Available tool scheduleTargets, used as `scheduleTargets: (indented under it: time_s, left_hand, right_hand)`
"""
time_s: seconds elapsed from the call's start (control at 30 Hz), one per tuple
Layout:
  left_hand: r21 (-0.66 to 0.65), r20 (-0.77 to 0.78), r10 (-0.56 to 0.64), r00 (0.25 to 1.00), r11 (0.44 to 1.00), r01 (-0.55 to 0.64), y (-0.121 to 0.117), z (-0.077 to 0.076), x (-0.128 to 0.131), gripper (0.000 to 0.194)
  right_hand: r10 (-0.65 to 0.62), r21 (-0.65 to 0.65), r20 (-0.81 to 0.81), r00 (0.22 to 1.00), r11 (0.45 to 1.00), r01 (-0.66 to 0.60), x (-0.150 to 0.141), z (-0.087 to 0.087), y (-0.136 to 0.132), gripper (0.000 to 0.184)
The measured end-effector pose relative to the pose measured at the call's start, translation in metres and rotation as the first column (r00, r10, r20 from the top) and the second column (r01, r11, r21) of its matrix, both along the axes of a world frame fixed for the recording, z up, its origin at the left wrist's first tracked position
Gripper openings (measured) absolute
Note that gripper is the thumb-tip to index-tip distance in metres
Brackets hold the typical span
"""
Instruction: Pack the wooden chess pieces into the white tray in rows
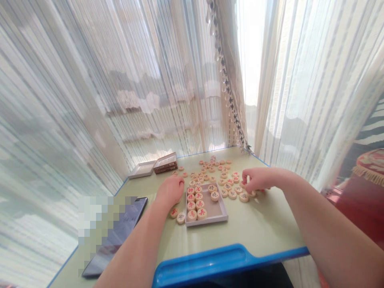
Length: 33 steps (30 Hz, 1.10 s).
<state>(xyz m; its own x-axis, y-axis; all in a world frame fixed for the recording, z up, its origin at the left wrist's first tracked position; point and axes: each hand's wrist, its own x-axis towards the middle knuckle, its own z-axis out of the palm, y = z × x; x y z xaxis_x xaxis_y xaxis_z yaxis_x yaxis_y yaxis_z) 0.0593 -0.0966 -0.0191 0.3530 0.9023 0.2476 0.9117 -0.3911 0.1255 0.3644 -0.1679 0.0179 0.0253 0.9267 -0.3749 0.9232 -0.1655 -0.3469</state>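
Round wooden Chinese chess pieces with red or black characters lie about a shallow open box (222,218). Inside it, red pieces (191,205) stand in two columns on the left, and two black pieces (214,196) sit towards the upper right. My left hand (171,189) is closed just left of the box, its fingers curled among loose pieces; what they hold, if anything, is hidden. Over the pieces on the right, my right hand (260,179) bends down with thumb and forefinger close about a chess piece (243,184). Near my left wrist lie two more pieces (181,218).
At the back left stand a pale shallow lid or tray (142,169) and a brown-sided box (166,163). A phone (126,228) lies left of my forearm. The pale green table (264,228) has a blue front edge with a groove (204,258). Curtains (180,100) hang behind.
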Motion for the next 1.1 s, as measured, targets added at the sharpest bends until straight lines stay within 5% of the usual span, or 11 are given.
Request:
scheduleTargets:
  time_s: [0.23,0.37,0.77,0.93,1.1]
  left_hand:
    - [0.007,-0.008,-0.014,1.0,1.0,0.014,-0.001,0.0,-0.001,0.033]
    - [0.006,-0.01,-0.01,1.0,1.0,0.01,-0.002,0.001,0.0,0.033]
    - [-0.023,0.003,-0.003,1.0,1.0,0.003,-0.003,0.003,0.001,0.031]
    - [-0.018,0.01,-0.01,1.0,1.0,0.011,-0.004,0.003,0.001,0.031]
    - [-0.018,0.002,-0.005,1.0,1.0,0.005,-0.004,0.004,0.002,0.031]
  right_hand:
    - [-0.008,-0.049,-0.142,0.99,0.999,0.001,0.004,-0.006,0.001,0.034]
    - [0.027,0.062,-0.196,0.98,0.998,-0.015,-0.001,-0.006,0.004,0.024]
    - [0.069,0.336,0.03,0.997,0.939,-0.075,-0.016,-0.006,0.007,0.019]
    - [0.177,0.341,-0.146,0.973,0.933,-0.118,-0.018,-0.001,0.003,0.015]
    - [0.079,0.53,-0.061,0.995,0.847,-0.035,-0.016,-0.003,0.011,0.007]
